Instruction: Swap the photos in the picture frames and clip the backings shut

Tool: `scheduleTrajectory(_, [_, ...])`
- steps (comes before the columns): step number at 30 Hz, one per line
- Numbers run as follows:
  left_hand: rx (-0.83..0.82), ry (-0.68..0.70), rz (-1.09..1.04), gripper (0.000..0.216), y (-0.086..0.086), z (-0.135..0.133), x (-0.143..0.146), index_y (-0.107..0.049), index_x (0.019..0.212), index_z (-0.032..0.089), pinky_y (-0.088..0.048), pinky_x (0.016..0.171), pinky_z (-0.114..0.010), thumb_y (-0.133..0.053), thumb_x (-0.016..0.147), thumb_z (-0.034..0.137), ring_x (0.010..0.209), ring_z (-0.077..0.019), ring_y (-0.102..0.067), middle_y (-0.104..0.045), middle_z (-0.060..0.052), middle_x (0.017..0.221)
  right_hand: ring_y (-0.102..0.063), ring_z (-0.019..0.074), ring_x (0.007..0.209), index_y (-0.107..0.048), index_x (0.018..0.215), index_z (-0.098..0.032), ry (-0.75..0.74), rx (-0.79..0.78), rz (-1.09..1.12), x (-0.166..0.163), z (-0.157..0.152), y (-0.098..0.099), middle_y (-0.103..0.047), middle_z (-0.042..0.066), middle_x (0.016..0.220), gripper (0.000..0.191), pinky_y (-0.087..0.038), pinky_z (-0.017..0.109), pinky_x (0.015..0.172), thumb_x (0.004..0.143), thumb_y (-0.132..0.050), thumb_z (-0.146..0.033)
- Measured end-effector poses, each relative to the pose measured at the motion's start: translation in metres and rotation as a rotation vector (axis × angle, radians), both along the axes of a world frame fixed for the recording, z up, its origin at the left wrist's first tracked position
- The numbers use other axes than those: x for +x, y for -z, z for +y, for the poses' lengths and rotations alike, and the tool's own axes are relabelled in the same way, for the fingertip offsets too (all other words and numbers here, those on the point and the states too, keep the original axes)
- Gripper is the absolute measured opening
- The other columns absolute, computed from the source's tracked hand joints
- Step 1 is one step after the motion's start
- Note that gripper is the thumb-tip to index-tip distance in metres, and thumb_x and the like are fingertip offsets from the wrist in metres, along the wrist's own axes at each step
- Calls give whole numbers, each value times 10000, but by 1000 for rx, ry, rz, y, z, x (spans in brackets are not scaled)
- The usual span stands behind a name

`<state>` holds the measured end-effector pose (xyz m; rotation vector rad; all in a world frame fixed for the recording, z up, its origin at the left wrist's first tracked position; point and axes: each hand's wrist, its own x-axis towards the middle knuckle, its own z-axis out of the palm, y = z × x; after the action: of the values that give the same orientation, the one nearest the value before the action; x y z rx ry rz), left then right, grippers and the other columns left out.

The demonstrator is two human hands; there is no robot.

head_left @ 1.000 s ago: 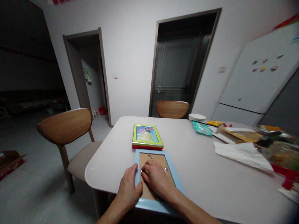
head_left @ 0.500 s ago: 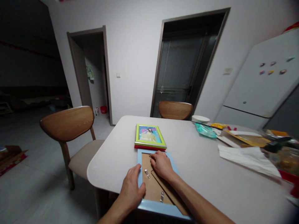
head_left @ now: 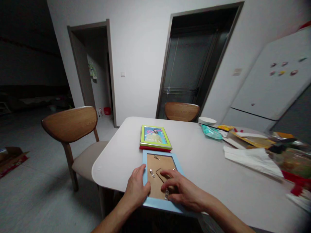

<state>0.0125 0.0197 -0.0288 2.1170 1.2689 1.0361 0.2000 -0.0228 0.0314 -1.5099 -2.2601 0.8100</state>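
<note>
A light blue picture frame [head_left: 144, 161] lies face down at the near edge of the white table [head_left: 199, 161], its brown backing board [head_left: 160, 163] up with small metal clips on it. My left hand [head_left: 136, 189] rests on the frame's left side, fingers flat and apart. Over the lower right of the backing sits my right hand [head_left: 184, 191], its spread fingertips touching the board near a metal clip [head_left: 166, 194]. Just beyond lies a green picture frame [head_left: 155, 136] with a photo, stacked on a red frame [head_left: 152, 149].
Wooden chairs stand at the left [head_left: 70, 124] and at the far side [head_left: 182, 111]. The table's right part holds a white bowl [head_left: 207, 121], a teal packet [head_left: 211, 132], white paper [head_left: 252, 157] and clutter. A white fridge [head_left: 272, 81] stands at the right.
My right hand has come back from the frame's top edge to its lower right. The backing's stand flap, lifted half a second ago, now lies flat. The left hand stayed put.
</note>
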Motion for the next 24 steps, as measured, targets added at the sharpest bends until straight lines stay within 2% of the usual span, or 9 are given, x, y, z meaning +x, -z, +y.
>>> scheduleTrajectory(4, [12,-5,27,536,-1,-1,0,-413,1162,99,-328,934,-317,-458,629,125,1047,-195,-441,-501,-110,1126,-358,209,1116,-654,718,-215,70,104,26,-6,-1,12,-449,51,1160,137,-244,353,953,633,-548,-230])
scheduleTrajectory(9, [2,-8,39,529,-3,-1,1,-417,1160,70,-326,933,-310,-458,637,131,1044,-199,-443,-502,-127,1124,-405,223,1063,-571,1000,-192,238,135,-8,-5,2,18,-437,95,1169,434,-296,331,913,580,-599,-297])
scheduleTrajectory(13, [-23,-20,8,512,-2,-1,0,-422,1162,93,-318,932,-319,-464,656,159,1046,-203,-442,-504,-117,1125,-481,194,922,-583,946,-186,280,244,-42,-5,7,22,-549,71,954,338,-351,300,833,617,-513,-219])
scheduleTrajectory(16, [-87,-18,-34,503,-6,-2,0,-431,1157,98,-326,916,-332,-496,675,226,1032,-219,-453,-514,-123,1111,-494,194,901,-583,938,-166,347,271,-44,-4,12,22,-573,70,930,370,-357,299,822,582,-483,-152])
scheduleTrajectory(20, [-189,12,-217,401,-21,0,2,-527,1041,138,-330,894,-331,-529,679,310,1019,-233,-463,-540,-106,1074,-502,193,882,-585,928,-168,390,313,-25,-11,19,10,-586,64,924,365,-366,310,810,579,-478,-153])
scheduleTrajectory(22, [-269,36,-384,295,-29,4,2,-573,901,157,-370,837,-318,-538,673,341,945,-230,-505,-587,-75,966,-495,191,891,-585,914,-174,371,369,7,-21,20,2,-581,60,916,349,-366,312,812,581,-484,-148])
scheduleTrajectory(24, [-363,56,-514,266,-34,10,-3,-558,798,157,-427,708,-293,-525,673,390,789,-211,-559,-614,-42,795,-488,185,905,-574,923,-184,333,423,73,-32,21,-5,-573,54,929,330,-366,312,817,604,-490,-164])
